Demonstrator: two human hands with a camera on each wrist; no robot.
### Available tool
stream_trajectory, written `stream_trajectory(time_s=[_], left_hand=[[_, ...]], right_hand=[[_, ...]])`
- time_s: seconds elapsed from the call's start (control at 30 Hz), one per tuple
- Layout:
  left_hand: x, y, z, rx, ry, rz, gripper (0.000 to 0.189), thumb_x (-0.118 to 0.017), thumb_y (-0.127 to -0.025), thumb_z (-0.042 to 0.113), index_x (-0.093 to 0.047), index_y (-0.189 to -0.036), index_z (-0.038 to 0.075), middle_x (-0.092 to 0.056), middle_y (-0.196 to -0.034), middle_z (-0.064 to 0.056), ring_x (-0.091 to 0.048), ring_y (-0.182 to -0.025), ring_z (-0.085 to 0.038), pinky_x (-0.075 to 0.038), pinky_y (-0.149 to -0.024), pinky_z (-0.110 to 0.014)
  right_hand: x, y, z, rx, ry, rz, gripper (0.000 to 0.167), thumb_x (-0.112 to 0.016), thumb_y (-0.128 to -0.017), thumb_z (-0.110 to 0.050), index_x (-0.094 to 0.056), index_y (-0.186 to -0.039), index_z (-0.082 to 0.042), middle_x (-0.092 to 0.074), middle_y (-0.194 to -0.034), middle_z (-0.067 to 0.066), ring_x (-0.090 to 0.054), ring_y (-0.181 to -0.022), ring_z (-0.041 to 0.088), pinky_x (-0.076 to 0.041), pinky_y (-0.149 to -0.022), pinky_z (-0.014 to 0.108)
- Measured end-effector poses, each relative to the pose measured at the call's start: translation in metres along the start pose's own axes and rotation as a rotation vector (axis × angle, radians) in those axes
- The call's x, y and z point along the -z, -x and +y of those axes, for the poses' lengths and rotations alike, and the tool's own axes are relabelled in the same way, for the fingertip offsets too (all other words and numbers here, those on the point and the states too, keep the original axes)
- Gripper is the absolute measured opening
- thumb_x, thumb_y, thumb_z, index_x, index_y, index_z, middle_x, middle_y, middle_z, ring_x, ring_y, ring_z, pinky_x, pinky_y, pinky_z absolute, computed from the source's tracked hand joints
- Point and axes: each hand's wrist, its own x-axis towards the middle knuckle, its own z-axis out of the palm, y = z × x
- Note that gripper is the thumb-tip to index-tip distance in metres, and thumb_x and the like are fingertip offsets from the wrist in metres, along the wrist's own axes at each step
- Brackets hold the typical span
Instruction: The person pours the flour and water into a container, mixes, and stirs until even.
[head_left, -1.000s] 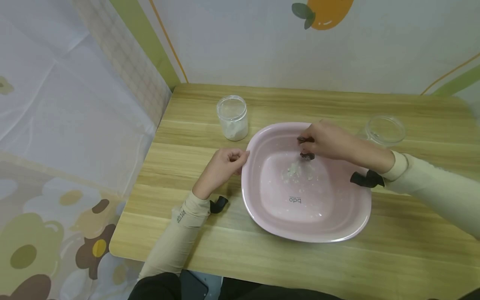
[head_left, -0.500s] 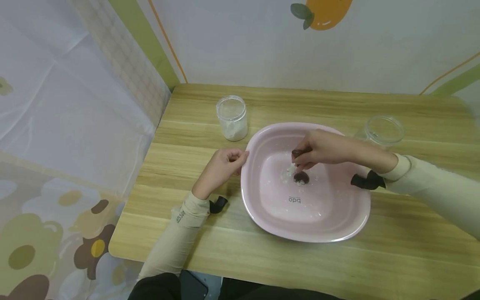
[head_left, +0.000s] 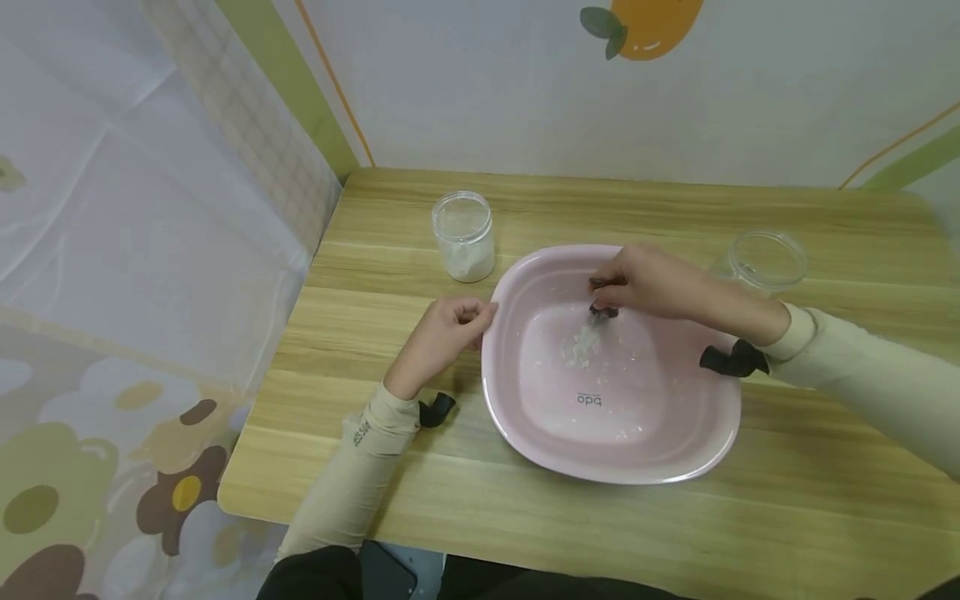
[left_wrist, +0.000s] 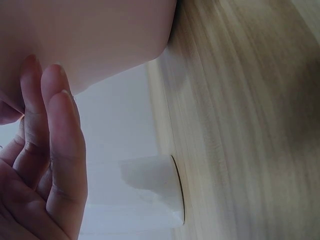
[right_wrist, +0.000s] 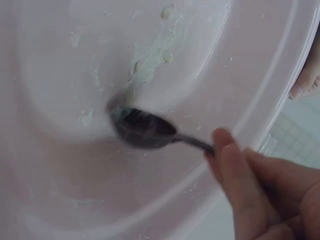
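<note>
A pink plastic basin [head_left: 697, 417] stands on the table. My right hand [head_left: 663, 279] is over its far side and pinches the handle of a dark spoon [right_wrist: 145, 130]. In the right wrist view the spoon's bowl is down at the basin's inside, beside a wet whitish paste [right_wrist: 150, 62]. Small bits and drops of the paste are scattered on the basin floor. At the left side, my left hand [head_left: 450, 333] pinches the basin's rim between thumb and fingers. Its other fingers [left_wrist: 67, 135] lie against the outer wall in the left wrist view.
A clear jar [head_left: 465, 237] with white powder in it stands on the wooden table [head_left: 330, 367], behind my left hand. Another clear jar [head_left: 765, 262] stands at the back right, partly behind my right forearm. A printed cloth wall [head_left: 525, 92] rises behind the table.
The spoon came toward me to the middle of the basin, then went back to the far side with my right hand. My left hand has stayed at the rim.
</note>
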Motion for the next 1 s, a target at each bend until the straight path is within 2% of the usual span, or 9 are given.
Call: stream_trajectory(time_s=[0.13,0.23,0.37,0.43,0.6,0.7,0.9,1.0], left_hand=[[-0.0003,-0.0004,0.0,0.004,0.004,-0.003,0.034,-0.058,-0.107,0.032,-0.073,-0.085,0.01,-0.072,-0.078,-0.003,-0.069,-0.076,-0.032,-0.058,-0.071,-0.031],[-0.0002,-0.0009,0.0,0.009,0.007,-0.008,0.034,-0.058,-0.107,0.032,-0.073,-0.086,0.009,-0.071,-0.079,-0.004,-0.068,-0.076,-0.031,-0.058,-0.072,-0.033],[0.0001,-0.001,0.0004,0.014,0.015,-0.01,0.035,-0.058,-0.107,0.032,-0.074,-0.088,0.007,-0.073,-0.08,-0.006,-0.069,-0.075,-0.027,-0.061,-0.074,-0.038],[0.0001,-0.001,0.0002,0.018,0.02,-0.01,0.035,-0.058,-0.107,0.032,-0.074,-0.088,0.007,-0.073,-0.081,-0.006,-0.069,-0.075,-0.026,-0.062,-0.076,-0.042],[0.0004,-0.0011,0.0009,0.02,0.025,-0.008,0.034,-0.059,-0.107,0.03,-0.074,-0.087,0.007,-0.073,-0.08,-0.006,-0.069,-0.077,-0.033,-0.061,-0.077,-0.047],[0.0006,-0.0011,0.0004,0.016,0.021,-0.008,0.034,-0.058,-0.107,0.03,-0.074,-0.086,0.008,-0.073,-0.079,-0.005,-0.069,-0.077,-0.033,-0.061,-0.076,-0.046],[0.0007,-0.0012,-0.0002,0.014,0.014,-0.009,0.034,-0.058,-0.107,0.03,-0.074,-0.087,0.007,-0.073,-0.081,-0.006,-0.07,-0.075,-0.026,-0.062,-0.078,-0.049],[0.0006,-0.0009,0.0003,0.016,0.011,-0.012,0.034,-0.058,-0.107,0.03,-0.074,-0.088,0.007,-0.074,-0.082,-0.006,-0.07,-0.074,-0.023,-0.062,-0.078,-0.047]], right_hand=[[-0.0009,0.0,0.0008,0.001,-0.031,-0.009,0.01,-0.072,-0.099,-0.013,-0.081,-0.096,-0.012,-0.078,-0.081,-0.001,-0.068,-0.074,0.012,-0.049,-0.065,0.018],[-0.0035,0.0005,-0.0007,0.024,-0.11,-0.077,0.011,-0.071,-0.099,-0.012,-0.082,-0.102,-0.01,-0.081,-0.089,0.001,-0.077,-0.086,0.018,-0.058,-0.074,0.018],[-0.0064,0.0012,-0.0023,0.073,-0.196,-0.168,0.013,-0.069,-0.1,-0.01,-0.08,-0.105,-0.007,-0.082,-0.096,0.003,-0.079,-0.095,0.021,-0.062,-0.082,0.022],[-0.0066,0.0017,-0.0026,0.093,-0.229,-0.194,0.013,-0.068,-0.1,-0.009,-0.08,-0.105,-0.006,-0.082,-0.098,0.004,-0.079,-0.095,0.019,-0.063,-0.083,0.023],[-0.006,0.0033,-0.0038,0.104,-0.26,-0.227,0.013,-0.067,-0.101,-0.009,-0.08,-0.102,-0.007,-0.082,-0.099,0.005,-0.077,-0.094,0.012,-0.063,-0.083,0.023],[-0.0053,0.0038,-0.0043,0.084,-0.225,-0.214,0.012,-0.067,-0.101,-0.01,-0.079,-0.1,-0.008,-0.081,-0.093,0.005,-0.077,-0.091,0.014,-0.063,-0.081,0.023],[-0.003,0.004,-0.0042,0.035,-0.044,-0.067,0.012,-0.07,-0.099,-0.011,-0.081,-0.104,-0.008,-0.081,-0.087,0.0,-0.077,-0.086,0.015,-0.059,-0.077,0.023],[-0.0031,0.0039,-0.0039,0.022,-0.044,-0.048,0.012,-0.071,-0.099,-0.01,-0.081,-0.104,-0.008,-0.081,-0.087,0.0,-0.077,-0.086,0.017,-0.058,-0.077,0.022]])
